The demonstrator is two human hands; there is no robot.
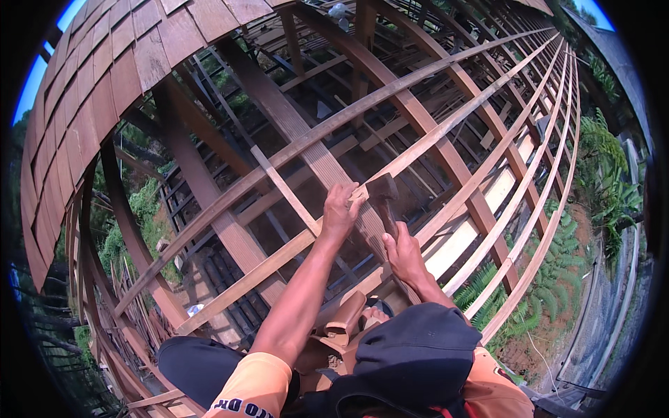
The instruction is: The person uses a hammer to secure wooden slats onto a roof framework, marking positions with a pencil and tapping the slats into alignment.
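My right hand (404, 256) is closed around the handle of a dark hatchet (382, 189), its broad head raised beside my left fingertips. With its fingers bent, my left hand (340, 211) grips a small pale piece of wood (359, 194) over a wide sloping rafter (327, 166). The wood's lower part is hidden by my fingers. Close to that hand, a long roof batten (446, 131) runs up to the right. Another batten (251, 284) extends down to the left, and a thin wooden strip (284, 188) meets it near my left wrist.
Wooden shingles (132, 70) cover the roof at the upper left. Open gaps between rafters and battens show a lower level with scattered timber. Several curved battens (536, 202) sweep along the right, above ferns (550, 285). Brown shingles (345, 317) lie between my legs.
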